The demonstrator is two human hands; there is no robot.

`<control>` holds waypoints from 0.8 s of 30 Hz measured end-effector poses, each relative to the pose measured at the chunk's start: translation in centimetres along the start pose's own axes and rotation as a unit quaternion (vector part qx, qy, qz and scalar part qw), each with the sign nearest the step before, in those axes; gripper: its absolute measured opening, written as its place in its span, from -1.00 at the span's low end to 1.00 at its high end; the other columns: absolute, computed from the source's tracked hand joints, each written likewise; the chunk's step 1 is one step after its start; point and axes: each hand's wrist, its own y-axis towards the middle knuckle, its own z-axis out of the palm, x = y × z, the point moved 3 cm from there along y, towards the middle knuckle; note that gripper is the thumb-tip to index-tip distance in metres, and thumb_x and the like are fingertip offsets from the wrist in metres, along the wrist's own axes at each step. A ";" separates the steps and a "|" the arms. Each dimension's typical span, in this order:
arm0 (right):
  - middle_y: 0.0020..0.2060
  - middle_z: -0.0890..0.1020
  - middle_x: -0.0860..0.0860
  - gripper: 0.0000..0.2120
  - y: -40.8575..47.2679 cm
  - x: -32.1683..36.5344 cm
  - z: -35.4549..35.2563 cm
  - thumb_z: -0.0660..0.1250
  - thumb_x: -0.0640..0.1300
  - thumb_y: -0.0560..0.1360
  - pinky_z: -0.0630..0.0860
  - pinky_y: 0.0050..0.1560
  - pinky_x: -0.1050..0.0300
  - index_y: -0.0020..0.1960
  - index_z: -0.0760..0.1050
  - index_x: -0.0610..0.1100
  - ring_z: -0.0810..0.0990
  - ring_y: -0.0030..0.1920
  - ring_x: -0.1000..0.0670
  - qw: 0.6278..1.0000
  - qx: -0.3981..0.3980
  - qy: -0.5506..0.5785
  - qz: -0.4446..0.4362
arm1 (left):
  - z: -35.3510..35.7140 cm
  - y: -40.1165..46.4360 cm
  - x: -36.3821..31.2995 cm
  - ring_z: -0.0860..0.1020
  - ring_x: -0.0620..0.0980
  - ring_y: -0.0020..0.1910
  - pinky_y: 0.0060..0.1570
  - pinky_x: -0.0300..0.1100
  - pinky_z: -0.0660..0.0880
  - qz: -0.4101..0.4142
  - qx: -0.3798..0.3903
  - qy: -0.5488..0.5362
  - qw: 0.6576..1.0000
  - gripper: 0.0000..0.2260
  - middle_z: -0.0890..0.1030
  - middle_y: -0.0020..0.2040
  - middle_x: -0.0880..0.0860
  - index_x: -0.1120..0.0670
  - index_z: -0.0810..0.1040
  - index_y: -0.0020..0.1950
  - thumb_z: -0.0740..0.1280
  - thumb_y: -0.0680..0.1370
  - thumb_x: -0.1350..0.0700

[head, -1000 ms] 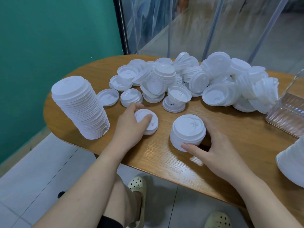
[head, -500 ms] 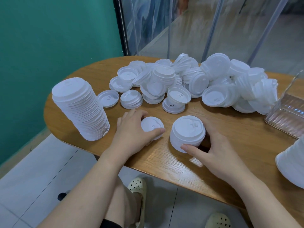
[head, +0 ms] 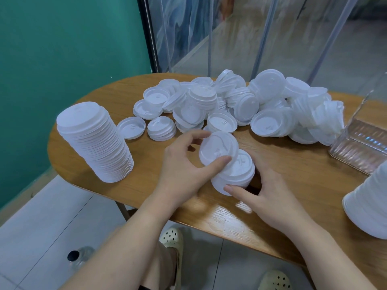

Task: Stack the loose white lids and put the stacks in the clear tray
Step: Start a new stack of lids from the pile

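Observation:
My left hand (head: 184,164) grips a single white lid (head: 217,146) between thumb and fingers, tilted just above the left side of a short stack of lids (head: 238,172) on the table. My right hand (head: 266,197) holds that short stack from the near right, thumb on its front edge, fingers hidden behind it. A heap of loose white lids (head: 240,105) spreads across the far middle of the table. The clear tray (head: 360,147) sits at the right edge, partly cut off.
A tall leaning stack of lids (head: 94,141) stands at the table's left end. Another tall stack (head: 370,208) shows at the near right edge. The wooden table (head: 282,208) is oval. A green wall and glass panels lie behind; a bottle (head: 78,258) stands on the floor.
My left hand picked a lid up off the table and carried it right and up over the short stack. My right hand stayed on the stack.

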 end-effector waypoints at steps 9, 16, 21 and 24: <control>0.12 0.60 0.43 -0.49 -0.1 0.1 0.1 0.56 0.08 0.43 0.40 0.03 0.50 0.31 0.45 0.23 0.55 0.17 0.34 1.000 0.000 0.021 0.003 | 3.0 -0.2 -0.6 0.57 -0.10 0.19 0.18 -0.22 0.49 0.096 0.073 0.037 0.992 -0.44 0.63 0.17 -0.08 0.07 0.60 0.31 0.60 0.40 -0.13; 0.28 0.52 0.43 -0.01 -0.1 -0.4 0.1 0.49 0.37 0.27 0.41 0.16 0.42 0.59 0.15 0.22 0.47 0.29 0.38 0.999 -0.005 0.041 0.012 | 3.0 -0.1 -0.1 0.55 -0.17 0.25 0.25 -0.24 0.47 0.061 0.111 0.045 0.991 -0.33 0.61 0.22 -0.18 -0.04 0.54 0.40 0.55 0.36 -0.26; 0.24 0.49 0.50 -0.14 -0.2 0.1 0.1 0.49 0.33 0.32 0.30 0.15 0.59 0.53 0.19 0.30 0.41 0.26 0.49 0.999 -0.004 0.035 0.001 | 2.5 0.0 0.6 0.57 -0.17 0.26 0.27 -0.16 0.51 0.035 0.133 0.031 0.990 -0.38 0.62 0.22 -0.19 -0.05 0.54 0.42 0.57 0.41 -0.19; 0.26 0.56 0.37 -0.23 -0.1 -0.1 0.0 0.58 0.11 0.41 0.42 0.20 0.43 0.52 0.29 0.26 0.49 0.29 0.34 1.000 -0.003 0.025 0.003 | 2.6 0.5 0.8 0.57 -0.16 0.23 0.23 -0.17 0.51 0.057 0.111 0.025 0.992 -0.55 0.62 0.20 -0.18 -0.02 0.57 0.37 0.43 0.53 -0.17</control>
